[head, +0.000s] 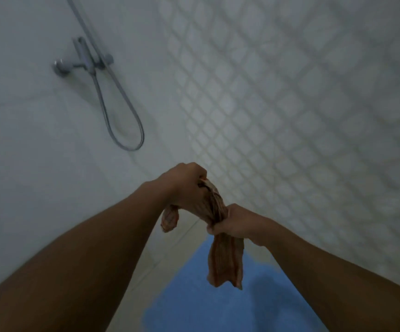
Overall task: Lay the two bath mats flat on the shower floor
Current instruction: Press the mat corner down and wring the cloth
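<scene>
A bunched orange-brown striped mat (226,262) hangs in the air between both hands. My left hand (184,185) grips its upper end, with a short tail drooping below the wrist. My right hand (232,222) is closed around its middle, and the longer end dangles beneath it. A blue bath mat (194,300) lies flat on the floor below, partly hidden by my arms and the hanging mat.
The shower floor (289,116) of small diamond tiles stretches ahead and right. A white wall on the left carries a chrome shower mixer (84,61) with a looping hose (127,130). A pale threshold strip (146,259) runs beside the blue mat.
</scene>
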Motion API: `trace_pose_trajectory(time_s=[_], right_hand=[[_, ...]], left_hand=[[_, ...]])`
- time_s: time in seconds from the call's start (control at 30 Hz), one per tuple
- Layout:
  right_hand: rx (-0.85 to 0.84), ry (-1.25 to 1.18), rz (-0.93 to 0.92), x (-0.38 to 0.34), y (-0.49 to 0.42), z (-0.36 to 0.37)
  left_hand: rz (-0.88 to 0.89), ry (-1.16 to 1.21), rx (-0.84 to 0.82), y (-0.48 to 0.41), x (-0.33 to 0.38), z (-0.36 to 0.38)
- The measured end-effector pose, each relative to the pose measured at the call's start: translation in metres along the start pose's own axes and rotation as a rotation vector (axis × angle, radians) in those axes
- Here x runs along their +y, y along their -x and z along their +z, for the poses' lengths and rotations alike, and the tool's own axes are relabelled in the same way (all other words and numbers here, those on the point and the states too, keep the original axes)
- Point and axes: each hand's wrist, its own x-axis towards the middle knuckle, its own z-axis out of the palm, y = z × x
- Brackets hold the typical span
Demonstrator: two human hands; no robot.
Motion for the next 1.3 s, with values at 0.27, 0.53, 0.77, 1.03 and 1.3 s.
trace_pose_trajectory(time_s=[0.27, 0.53, 0.77, 1.03, 1.3], right_hand=[[0.063, 0.177, -0.001, -0.185, 0.127, -0.193], [0.244, 0.287, 0.042, -0.288, 0.252, -0.328], [0.448, 0.219, 0.2, -0.306, 0.338, -0.38], [0.914, 0.105, 0.36, -0.306, 0.468, -0.356], [1.292, 0.2, 0.786, -0.328, 0.642, -0.227]], left_hand=[[-0.029, -0.044, -0.051, -0.012, 0.09, -0.232], [0.153, 0.063, 0.087, -0.051, 0.192, -0.312], [0.469, 0.267, 0.076, -0.111, 0.277, -0.334], [0.941, 0.485, -0.214, -0.116, 0.392, -0.348], [1.397, 0.468, -0.325, 0.007, 0.537, -0.34]])
